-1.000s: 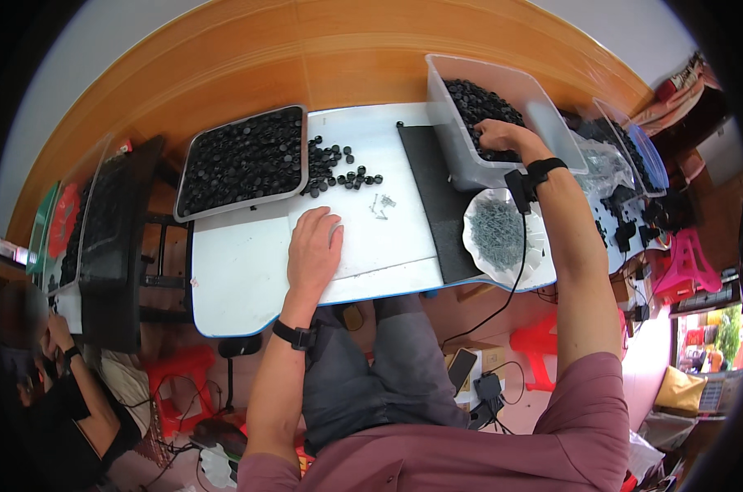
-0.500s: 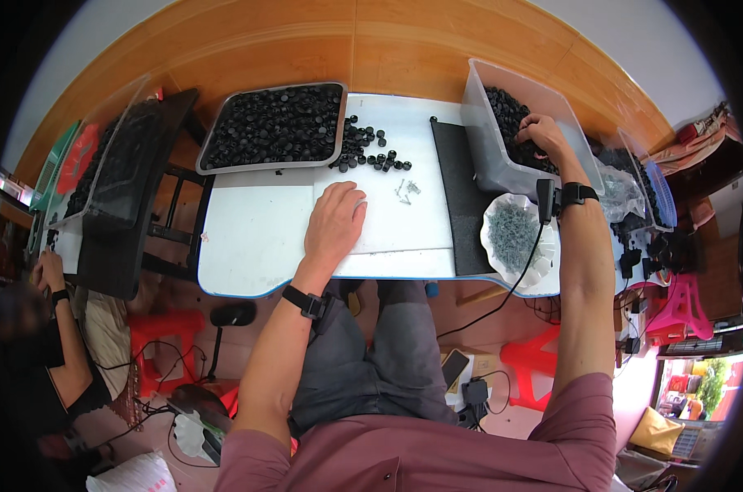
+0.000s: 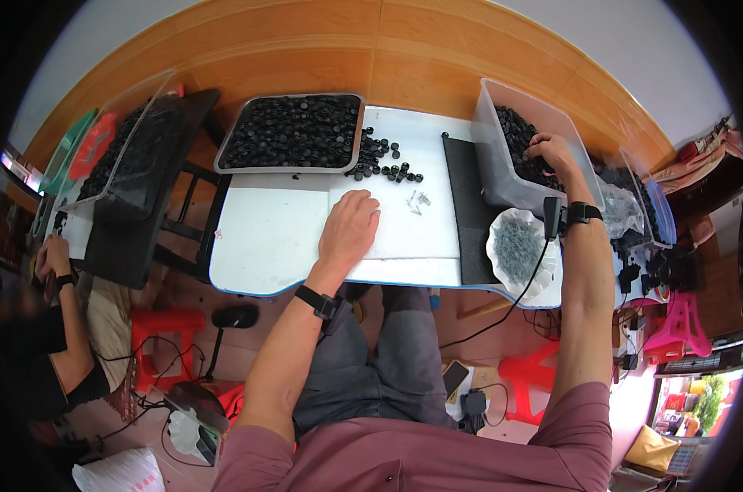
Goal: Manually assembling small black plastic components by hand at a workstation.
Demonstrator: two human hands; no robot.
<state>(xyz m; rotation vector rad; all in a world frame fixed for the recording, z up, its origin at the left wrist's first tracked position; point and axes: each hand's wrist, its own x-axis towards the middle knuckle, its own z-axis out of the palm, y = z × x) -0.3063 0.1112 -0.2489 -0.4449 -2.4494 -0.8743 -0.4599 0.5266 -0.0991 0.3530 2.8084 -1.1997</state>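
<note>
My left hand (image 3: 351,228) lies palm down on the white tabletop (image 3: 265,225), fingers stretched out and holding nothing visible. Just beyond it sit several small black round caps (image 3: 397,172) and a few thin pale screw-like pieces (image 3: 418,202). My right hand (image 3: 549,154) is inside a translucent plastic bin (image 3: 502,187), over a heap of black caps (image 3: 515,127). Its fingers are bent together at the heap; what they hold, if anything, cannot be made out. Both wrists wear black straps.
A metal tray (image 3: 283,172) full of black caps stands at the back left. A white scalloped bowl (image 3: 544,279) of greyish small pieces sits on the right, beside a black mat (image 3: 468,221). A dark cable (image 3: 502,316) hangs from the right wrist. At far left another person's hands (image 3: 55,256) work.
The whole view has shifted slightly, moving the table a little right and down. My right hand stays in the bin, its fingers now lifted somewhat. My left hand keeps its place on the table.
</note>
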